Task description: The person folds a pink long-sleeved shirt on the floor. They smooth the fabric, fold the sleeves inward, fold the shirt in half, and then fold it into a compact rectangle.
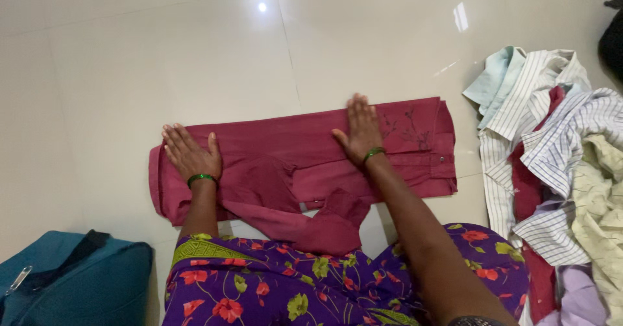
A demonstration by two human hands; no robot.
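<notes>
Left hand (190, 152) flat, fingers spread, pressing left end of maroon trousers (305, 163); right hand (359, 130) flat near waistband, palm down. Trousers folded lengthwise on pale tiled floor (195, 53). Shirt pile (558, 163) right; teal bag (71, 277) near left.

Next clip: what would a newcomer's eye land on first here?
First, the maroon trousers spread flat across the glossy pale tiled floor, with both hands pressed palm-down on them: the left hand near the leg end, the right hand towards the waistband. Next, the heap of striped and plain shirts at the right edge, and a teal bag at bottom left.
</notes>
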